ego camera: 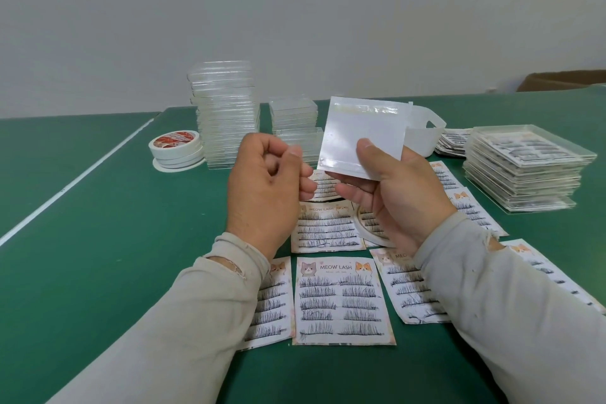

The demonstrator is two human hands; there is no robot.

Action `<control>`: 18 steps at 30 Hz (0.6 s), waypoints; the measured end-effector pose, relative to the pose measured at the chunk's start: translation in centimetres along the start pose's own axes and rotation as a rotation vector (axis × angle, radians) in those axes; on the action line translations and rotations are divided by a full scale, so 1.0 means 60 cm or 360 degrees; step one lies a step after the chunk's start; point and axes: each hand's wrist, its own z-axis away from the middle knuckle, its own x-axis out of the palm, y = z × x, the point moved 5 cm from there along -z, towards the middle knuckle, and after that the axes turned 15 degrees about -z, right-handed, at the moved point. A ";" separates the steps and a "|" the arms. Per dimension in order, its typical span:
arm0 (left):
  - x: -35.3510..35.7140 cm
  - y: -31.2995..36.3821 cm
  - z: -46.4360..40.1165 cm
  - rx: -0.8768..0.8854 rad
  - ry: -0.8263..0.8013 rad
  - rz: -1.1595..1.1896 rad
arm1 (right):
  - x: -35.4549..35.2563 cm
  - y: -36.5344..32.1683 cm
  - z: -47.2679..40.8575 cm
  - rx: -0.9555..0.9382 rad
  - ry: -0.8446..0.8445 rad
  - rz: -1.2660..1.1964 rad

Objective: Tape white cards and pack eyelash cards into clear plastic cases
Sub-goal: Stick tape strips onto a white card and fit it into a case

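Right hand (pixel 396 193) holds a white card (pixel 362 138) up at frame centre, thumb pressed on its face, fingers behind; tape strips run along the card's top & bottom edges. Left hand (pixel 265 180) sits just left of it, fingers curled in, thumb meeting forefinger; can't tell if it pinches anything. Eyelash cards (pixel 342 300) lie spread on the green tabletop (pixel 98 272) below both hands. Empty clear cases (pixel 226 115) stacked upper centre-left w/ tape rolls (pixel 175 149) beside them. Filled cases (pixel 524 167) stacked at right.
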 end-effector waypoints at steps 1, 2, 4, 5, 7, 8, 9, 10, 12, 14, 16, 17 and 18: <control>-0.001 0.002 0.001 0.0019 0.0002 -0.0037 | 0.000 -0.001 0.000 -0.0009 -0.0001 0.0005; -0.001 0.004 0.003 0.0038 -0.0006 -0.0067 | 0.001 -0.001 0.000 -0.0017 -0.0002 0.0016; 0.002 0.007 0.008 0.0103 -0.0024 -0.0174 | 0.001 -0.001 0.000 -0.0031 -0.0004 0.0039; 0.003 0.008 0.009 0.0162 -0.0025 -0.0277 | 0.001 -0.001 0.000 -0.0037 -0.0004 0.0046; 0.004 0.009 0.009 0.0283 -0.0031 -0.0464 | 0.002 -0.001 0.000 -0.0046 -0.0005 0.0059; 0.004 0.011 0.008 0.0327 -0.0037 -0.0502 | 0.002 -0.001 0.000 -0.0054 -0.0006 0.0070; 0.005 0.012 0.008 0.0352 -0.0045 -0.0517 | 0.002 -0.002 0.000 -0.0064 -0.0007 0.0085; 0.005 0.013 0.009 0.0364 -0.0054 -0.0529 | 0.002 -0.002 0.000 -0.0076 -0.0008 0.0103; 0.008 0.013 0.009 0.0371 -0.0087 -0.0530 | 0.002 -0.004 0.000 -0.0098 -0.0015 0.0140; 0.009 0.014 0.011 0.0396 -0.0092 -0.0552 | 0.002 -0.005 0.000 -0.0114 -0.0022 0.0168; 0.009 0.015 0.011 0.0413 -0.0079 -0.0561 | 0.002 -0.006 0.000 -0.0128 -0.0025 0.0184; 0.009 0.016 0.010 0.0418 -0.0071 -0.0561 | 0.002 -0.006 0.000 -0.0137 -0.0027 0.0197; 0.008 0.016 0.011 0.0416 -0.0066 -0.0561 | 0.002 -0.007 0.000 -0.0150 -0.0029 0.0213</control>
